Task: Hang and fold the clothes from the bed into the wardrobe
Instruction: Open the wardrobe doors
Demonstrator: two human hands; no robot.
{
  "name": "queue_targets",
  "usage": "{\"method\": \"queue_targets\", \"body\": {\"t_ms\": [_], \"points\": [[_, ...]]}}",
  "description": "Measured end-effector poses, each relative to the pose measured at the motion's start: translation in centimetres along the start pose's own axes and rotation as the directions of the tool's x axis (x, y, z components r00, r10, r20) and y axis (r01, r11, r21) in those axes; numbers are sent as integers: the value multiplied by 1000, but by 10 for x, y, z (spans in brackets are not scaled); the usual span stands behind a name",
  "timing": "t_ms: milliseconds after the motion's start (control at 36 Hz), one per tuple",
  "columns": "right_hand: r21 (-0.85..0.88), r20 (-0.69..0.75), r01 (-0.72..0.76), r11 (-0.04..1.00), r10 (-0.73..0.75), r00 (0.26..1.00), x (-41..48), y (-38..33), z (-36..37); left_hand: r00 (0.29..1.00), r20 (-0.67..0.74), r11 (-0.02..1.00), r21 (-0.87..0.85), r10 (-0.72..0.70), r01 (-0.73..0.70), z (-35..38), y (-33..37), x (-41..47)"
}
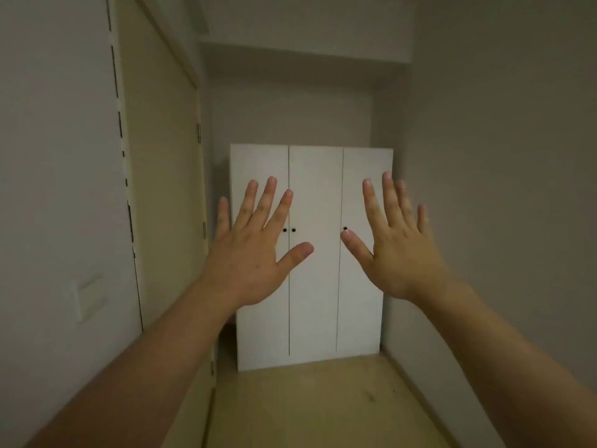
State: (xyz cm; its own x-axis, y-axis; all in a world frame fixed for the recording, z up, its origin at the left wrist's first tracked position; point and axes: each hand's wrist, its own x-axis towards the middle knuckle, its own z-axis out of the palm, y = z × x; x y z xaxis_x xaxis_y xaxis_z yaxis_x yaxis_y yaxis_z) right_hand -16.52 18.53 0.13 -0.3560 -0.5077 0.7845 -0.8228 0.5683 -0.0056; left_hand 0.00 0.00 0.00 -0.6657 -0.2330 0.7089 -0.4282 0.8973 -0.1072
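Both arms reach forward at chest height. The left hand [255, 253] and right hand [397, 250] are held up with their backs to the camera, every finger straight and fanned wide, gripping nothing and touching nothing. This reads less as a reach than as a deliberate show of empty hands ahead of the work. The wardrobe [315, 318] stands well beyond them at the far end of a narrow passage, pushed into the corner against the right wall, so it takes up little floor [307, 409]. Its three white doors are all shut. Two small dark knobs [285, 230] sit side by side where the left and middle doors meet, and a third knob [345, 228] sits on the right door, just above the right thumb as the camera sees it. The clothes and the bed are nowhere in view and are probably behind the person, though nothing here confirms that. A pale room door [161, 189] lines the left wall, with a wall switch [89, 297] nearer the camera. In my judgement the task has barely begun: nothing is hung or folded, and the wardrobe has yet to be opened.
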Motion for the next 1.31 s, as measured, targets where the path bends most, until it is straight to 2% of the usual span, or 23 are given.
{"method": "queue_targets", "body": {"t_ms": [167, 278, 528, 944, 1306], "points": [[16, 64, -7, 1000, 6, 998, -15, 12, 44, 1000, 15, 1000, -23, -9, 9, 48, 18, -1], [61, 138, -6, 998, -2, 990, -19, 20, 77, 995, 90, 998, -45, -38, 42, 80, 20, 0], [117, 237, -33, 993, 5, 972, 2, 23, 179, 980, 175, 990, -86, -94, 111, 168, -8, 27], [110, 311, -103, 989, 64, 948, 146, 25, 383, 969, 207, 948, -258, -135, 187, 362, -117, 155], [161, 373, -167, 973, 97, 923, 231, 81, 563, 946, 290, 902, -354, -147, 249, 535, -165, 263]]}}
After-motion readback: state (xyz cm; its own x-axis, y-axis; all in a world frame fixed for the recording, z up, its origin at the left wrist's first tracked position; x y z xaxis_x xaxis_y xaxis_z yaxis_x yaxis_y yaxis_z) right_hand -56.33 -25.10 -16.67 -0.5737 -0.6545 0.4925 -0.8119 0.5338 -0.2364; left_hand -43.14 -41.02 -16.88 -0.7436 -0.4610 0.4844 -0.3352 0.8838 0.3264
